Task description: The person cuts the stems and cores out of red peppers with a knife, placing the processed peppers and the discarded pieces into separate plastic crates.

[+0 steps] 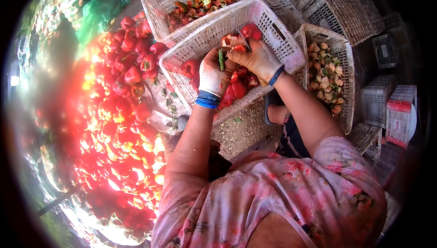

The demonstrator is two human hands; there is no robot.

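Observation:
Both my hands wear whitish, orange-stained work gloves with blue bands at the wrists, and they meet over a white plastic crate (182,48). My left hand (214,73) is closed around a red bell pepper, mostly covered by the fingers; a green stem (221,60) pokes up beside the thumb. In my right hand (261,61), closed, is a knife with its thin blade (243,39) pointing up and away; its handle is hidden. Red pepper pieces (239,86) lie in the crate beneath my hands, and a red pepper (251,31) rests near its far side.
A large heap of red bell peppers (123,93) spreads on the left, partly washed out by glare. Beyond my crate stands another crate (157,9) holding pepper scraps. A crate of pale cores (325,82) sits at right, with stacked empty crates (348,16) behind.

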